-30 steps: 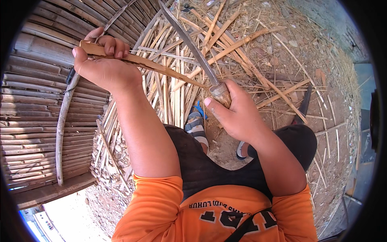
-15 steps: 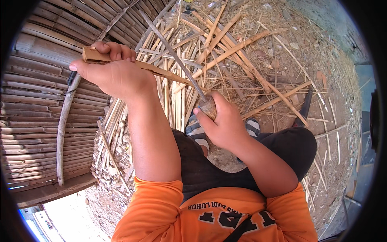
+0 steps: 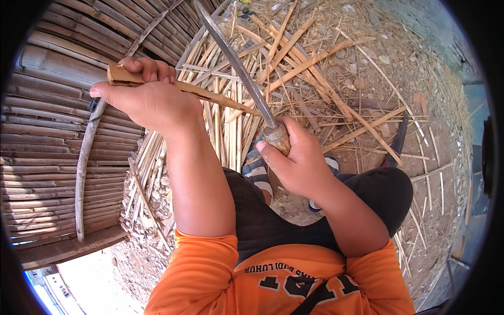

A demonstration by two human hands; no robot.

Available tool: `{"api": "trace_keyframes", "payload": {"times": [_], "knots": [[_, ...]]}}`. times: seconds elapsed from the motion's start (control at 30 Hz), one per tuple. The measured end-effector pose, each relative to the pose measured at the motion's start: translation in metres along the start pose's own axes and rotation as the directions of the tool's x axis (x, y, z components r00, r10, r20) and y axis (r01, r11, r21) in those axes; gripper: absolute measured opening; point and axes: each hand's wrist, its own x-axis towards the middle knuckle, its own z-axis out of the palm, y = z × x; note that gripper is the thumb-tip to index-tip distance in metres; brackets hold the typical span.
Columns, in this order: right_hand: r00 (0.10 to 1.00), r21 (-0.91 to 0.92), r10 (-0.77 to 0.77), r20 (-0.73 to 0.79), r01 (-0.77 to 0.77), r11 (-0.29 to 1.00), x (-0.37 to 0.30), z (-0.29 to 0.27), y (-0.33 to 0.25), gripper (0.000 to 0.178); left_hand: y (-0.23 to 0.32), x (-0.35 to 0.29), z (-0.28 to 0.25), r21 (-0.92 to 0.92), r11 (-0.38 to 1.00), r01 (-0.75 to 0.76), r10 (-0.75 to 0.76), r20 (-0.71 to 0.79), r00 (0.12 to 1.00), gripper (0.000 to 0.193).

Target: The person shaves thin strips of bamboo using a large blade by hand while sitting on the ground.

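Left hand [image 3: 144,100]: clenching around one end of a split bamboo strip [image 3: 210,97], holding it level above the knees.
Right hand [image 3: 299,163]: gripping the wooden handle of a long knife [image 3: 236,63], blade crossing the strip's far end.
Doing it well: probably shaving away from the body, keeping the blade shallow.
Textures: fibrous tan slivers [image 3: 294,68] littering dusty ground; ribbed bamboo wall [image 3: 47,152] standing at left.

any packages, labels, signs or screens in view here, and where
No packages, signs or screens show.
Shirt print: the only lettering in view, dark block characters across the chest of the orange shirt, at the bottom edge.
Left hand holds a bare bamboo strip, no label.
Right hand holds a plain long knife, no markings visible.
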Motion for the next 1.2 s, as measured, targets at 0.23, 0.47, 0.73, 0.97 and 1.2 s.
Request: {"api": "trace_keyframes", "payload": {"times": [0.23,0.47,0.73,0.97,1.2], "knots": [[0.981,-0.26,0.142,0.128,-0.105,0.96,0.002,0.024,0.071,0.043,0.0,-0.008,0.007,0.066,0.998,-0.009,0.014,-0.062,0.998,0.064],[0.983,-0.163,0.171,0.07,-0.158,0.974,0.011,0.007,0.041,0.037,0.0,-0.002,-0.002,0.015,1.0,-0.004,0.004,0.023,1.0,0.063],[0.951,-0.315,0.282,0.127,-0.231,0.921,-0.005,0.035,0.104,0.04,0.004,-0.004,0.007,-0.01,0.997,0.073,-0.073,-0.045,0.996,0.059],[0.952,-0.203,0.252,0.175,-0.216,0.955,0.011,0.008,0.056,0.038,0.001,0.019,-0.013,-0.045,0.994,0.099,-0.097,0.03,0.995,0.058],[0.976,-0.276,0.21,0.055,-0.188,0.943,-0.01,0.042,0.11,0.038,0.0,0.008,-0.004,0.003,0.993,0.116,-0.115,0.173,0.978,0.057]]}}
